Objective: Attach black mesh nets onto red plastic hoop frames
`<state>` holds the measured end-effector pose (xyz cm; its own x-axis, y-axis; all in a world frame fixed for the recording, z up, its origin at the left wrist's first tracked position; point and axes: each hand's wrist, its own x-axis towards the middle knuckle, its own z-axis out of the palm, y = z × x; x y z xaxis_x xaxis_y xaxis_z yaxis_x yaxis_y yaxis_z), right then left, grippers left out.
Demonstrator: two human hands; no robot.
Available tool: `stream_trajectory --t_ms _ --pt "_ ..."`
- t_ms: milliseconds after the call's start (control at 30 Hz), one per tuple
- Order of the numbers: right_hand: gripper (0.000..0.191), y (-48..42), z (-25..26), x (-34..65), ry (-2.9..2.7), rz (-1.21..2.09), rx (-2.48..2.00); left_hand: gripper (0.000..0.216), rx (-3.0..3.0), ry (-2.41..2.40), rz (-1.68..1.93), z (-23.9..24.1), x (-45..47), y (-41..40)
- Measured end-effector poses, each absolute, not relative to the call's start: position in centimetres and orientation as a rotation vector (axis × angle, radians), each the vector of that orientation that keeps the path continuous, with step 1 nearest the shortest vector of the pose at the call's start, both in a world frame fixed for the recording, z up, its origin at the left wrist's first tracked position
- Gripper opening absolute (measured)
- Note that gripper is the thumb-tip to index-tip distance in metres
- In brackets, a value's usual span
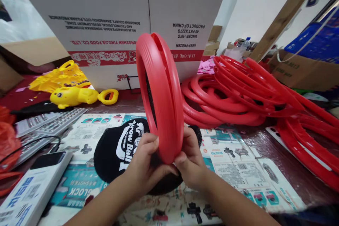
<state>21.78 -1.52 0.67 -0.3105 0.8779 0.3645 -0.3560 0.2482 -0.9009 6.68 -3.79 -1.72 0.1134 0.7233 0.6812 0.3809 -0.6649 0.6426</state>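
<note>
- My left hand [141,166] is gripping the red ring [166,106] low on its left side, fingers [149,143] bent round it.
- My right hand [194,162] is holding the ring's lower right, fingers curled, partly hidden.
- The ring is standing upright over the black mesh disc [109,148].
- Red hoops [209,114] are lying heaped on the surface [129,102], rightward.

Red with fine lines on the ring [171,120]; black with white lettering on the mesh [109,164]; yellow on the toy [75,96].
</note>
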Motion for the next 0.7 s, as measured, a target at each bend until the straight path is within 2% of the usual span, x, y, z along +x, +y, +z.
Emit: stream_trajectory --t_ms 100,233,400,500,700 --pt "0.044 -1.3 0.8 21.7 -1.397 1.326 -0.571 0.038 2.134 1.304 1.469 -0.8 7.1 -4.5" --pt "0.042 -1.6 1.0 21.2 -1.429 1.345 -0.569 0.047 2.208 1.512 1.465 -0.3 8.1 -5.3" --pt "0.071 -2.1 1.5 21.1 -1.595 1.274 -0.581 0.042 2.104 1.602 1.456 -0.9 8.1 -5.2" --pt "0.085 -2.0 1.6 21.3 -1.674 1.307 -0.509 0.049 1.936 1.61 1.441 -1.5 6.9 -4.9" --pt "0.088 -0.9 1.0 21.1 -1.736 1.374 -0.376 0.055 1.75 1.812 1.594 -1.8 5.4 -3.1"
